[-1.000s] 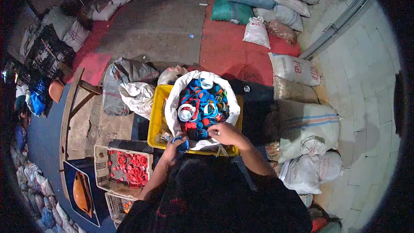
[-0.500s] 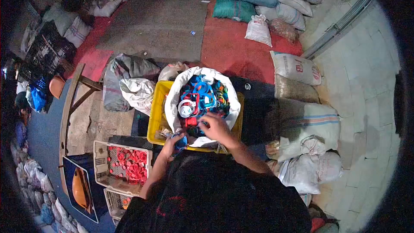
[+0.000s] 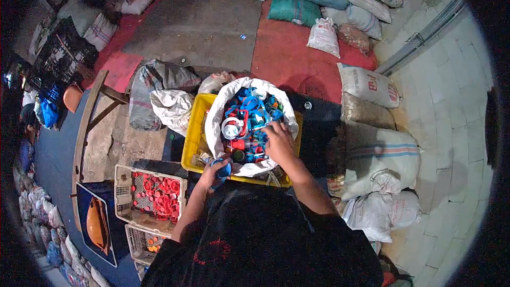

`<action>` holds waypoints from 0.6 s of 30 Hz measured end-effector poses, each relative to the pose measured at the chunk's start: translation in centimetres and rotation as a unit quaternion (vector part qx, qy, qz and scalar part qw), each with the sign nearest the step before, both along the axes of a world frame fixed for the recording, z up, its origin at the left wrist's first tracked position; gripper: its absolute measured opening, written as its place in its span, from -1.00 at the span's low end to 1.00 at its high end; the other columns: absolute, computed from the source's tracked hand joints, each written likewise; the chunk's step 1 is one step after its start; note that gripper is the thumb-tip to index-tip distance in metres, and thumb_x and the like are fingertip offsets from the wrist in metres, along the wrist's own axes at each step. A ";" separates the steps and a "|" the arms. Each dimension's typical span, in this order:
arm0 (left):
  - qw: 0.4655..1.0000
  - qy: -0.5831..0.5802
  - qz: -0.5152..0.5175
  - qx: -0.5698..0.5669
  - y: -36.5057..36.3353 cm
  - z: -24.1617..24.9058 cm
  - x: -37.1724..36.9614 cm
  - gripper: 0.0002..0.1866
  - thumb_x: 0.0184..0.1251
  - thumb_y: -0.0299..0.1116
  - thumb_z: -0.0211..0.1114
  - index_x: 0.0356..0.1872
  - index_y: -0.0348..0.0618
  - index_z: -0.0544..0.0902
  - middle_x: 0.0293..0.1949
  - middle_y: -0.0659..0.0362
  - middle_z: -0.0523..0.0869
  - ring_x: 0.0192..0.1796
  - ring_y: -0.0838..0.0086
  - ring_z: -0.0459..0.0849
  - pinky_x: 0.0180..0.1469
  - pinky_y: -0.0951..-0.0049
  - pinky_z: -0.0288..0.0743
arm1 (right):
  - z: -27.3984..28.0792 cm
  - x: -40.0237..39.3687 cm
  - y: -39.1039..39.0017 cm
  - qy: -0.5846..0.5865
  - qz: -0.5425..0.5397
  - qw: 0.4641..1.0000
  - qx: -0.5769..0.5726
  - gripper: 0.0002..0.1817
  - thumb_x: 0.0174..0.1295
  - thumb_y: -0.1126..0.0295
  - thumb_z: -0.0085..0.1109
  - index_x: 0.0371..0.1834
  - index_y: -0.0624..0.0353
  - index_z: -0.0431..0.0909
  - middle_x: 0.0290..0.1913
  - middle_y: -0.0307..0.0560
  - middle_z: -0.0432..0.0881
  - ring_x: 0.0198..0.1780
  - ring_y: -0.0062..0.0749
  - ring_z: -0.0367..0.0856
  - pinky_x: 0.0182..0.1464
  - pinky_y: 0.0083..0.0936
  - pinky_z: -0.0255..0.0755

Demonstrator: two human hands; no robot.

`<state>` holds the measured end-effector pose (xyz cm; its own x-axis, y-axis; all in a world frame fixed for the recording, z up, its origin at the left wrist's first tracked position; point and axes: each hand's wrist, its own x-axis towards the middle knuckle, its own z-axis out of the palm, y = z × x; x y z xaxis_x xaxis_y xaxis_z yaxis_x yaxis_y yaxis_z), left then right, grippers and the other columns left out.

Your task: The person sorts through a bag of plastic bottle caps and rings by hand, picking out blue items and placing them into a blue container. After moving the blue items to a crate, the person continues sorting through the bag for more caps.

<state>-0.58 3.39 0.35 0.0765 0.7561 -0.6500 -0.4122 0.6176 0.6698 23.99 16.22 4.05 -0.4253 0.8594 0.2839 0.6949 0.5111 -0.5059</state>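
Note:
A white sack with a rolled-down rim stands open in a yellow crate. It is filled with mixed plastic pieces, mostly blue, some red and green. On them at the left lies a round white lid. My left hand is closed around blue pieces at the sack's lower left edge. My right hand reaches over the right part of the pile, fingers bent at the pieces; whether it holds one is hidden.
To the left, a crate of red caps stands above a smaller crate with orange pieces. A wooden frame is beyond them. Stuffed sacks line the right wall. An orange object lies at lower left.
My right hand has moved up and right over the pile, uncovering red pieces and a dark green cap. My left hand still holds blue pieces. The view has shifted slightly.

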 end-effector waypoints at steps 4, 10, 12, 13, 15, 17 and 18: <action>1.000 -0.019 -0.004 0.012 -0.1 -0.2 -0.2 -0.61 0.36 -0.18 0.37 0.05 -0.25 0.62 -0.32 0.13 0.72 -0.33 0.41 0.73 -0.30 0.42 0.64 | -1.9 -2.6 -1.6 0.022 0.197 0.973 -0.121 -0.61 0.03 0.53 0.28 0.00 0.06 0.68 0.03 -0.12 0.64 0.21 -0.14 0.47 0.26 -0.17 0.37; 1.000 -0.004 0.003 0.003 -0.2 1.3 -0.4 -0.63 0.37 -0.22 0.34 0.06 -0.26 0.62 -0.30 0.13 0.74 -0.32 0.41 0.74 -0.29 0.43 0.64 | -4.1 -3.8 -2.0 -0.128 0.254 0.952 -0.113 -0.64 0.12 0.20 0.40 -0.02 0.06 0.72 0.06 -0.23 0.67 0.19 -0.24 0.49 0.29 -0.10 0.30; 1.000 -0.022 -0.007 -0.001 -0.4 0.1 -0.7 -0.60 0.37 -0.22 0.34 0.10 -0.26 0.61 -0.26 0.14 0.74 -0.30 0.42 0.74 -0.27 0.44 0.63 | -4.0 -3.7 -1.4 -0.168 0.256 0.943 -0.130 -0.69 0.10 0.17 0.39 -0.14 0.07 0.72 0.05 -0.25 0.67 0.22 -0.26 0.48 0.30 -0.06 0.30; 0.999 -0.029 -0.012 0.007 -0.4 -0.6 -0.7 -0.60 0.37 -0.21 0.34 0.10 -0.26 0.61 -0.26 0.14 0.74 -0.30 0.43 0.74 -0.27 0.44 0.63 | -4.3 -3.7 -1.2 -0.175 0.257 0.942 -0.130 -0.71 0.10 0.17 0.38 -0.18 0.08 0.72 0.03 -0.25 0.67 0.23 -0.26 0.48 0.31 -0.06 0.29; 0.999 -0.039 -0.020 0.024 -0.5 -1.5 -1.0 -0.60 0.37 -0.21 0.34 0.10 -0.25 0.61 -0.24 0.15 0.75 -0.30 0.43 0.74 -0.27 0.45 0.63 | -6.9 -3.2 -1.1 -0.157 0.261 0.951 -0.045 -0.79 0.09 0.23 0.34 -0.33 0.12 0.69 -0.10 -0.16 0.67 0.16 -0.20 0.57 0.22 -0.10 0.41; 0.999 -0.037 -0.009 0.030 -0.6 0.0 -0.5 -0.61 0.37 -0.20 0.34 0.09 -0.23 0.61 -0.26 0.16 0.74 -0.31 0.44 0.74 -0.28 0.46 0.63 | -6.7 -2.2 -0.2 -0.197 0.262 0.942 -0.067 -0.82 0.11 0.27 0.30 -0.32 0.14 0.69 -0.15 -0.09 0.64 0.05 -0.12 0.62 0.12 -0.11 0.49; 0.999 -0.038 -0.003 0.033 -0.5 0.5 -0.3 -0.61 0.37 -0.19 0.35 0.09 -0.22 0.62 -0.27 0.16 0.74 -0.32 0.44 0.74 -0.28 0.46 0.62 | -6.1 -1.7 0.3 -0.218 0.262 0.937 -0.078 -0.83 0.13 0.30 0.28 -0.32 0.15 0.69 -0.17 -0.05 0.63 0.00 -0.09 0.65 0.07 -0.11 0.53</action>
<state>-0.92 2.85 0.90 0.1287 0.7966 -0.5907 -0.4588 0.5759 0.6766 22.27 16.56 -2.01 -0.8468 0.5165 -0.1271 0.5272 0.7831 -0.3298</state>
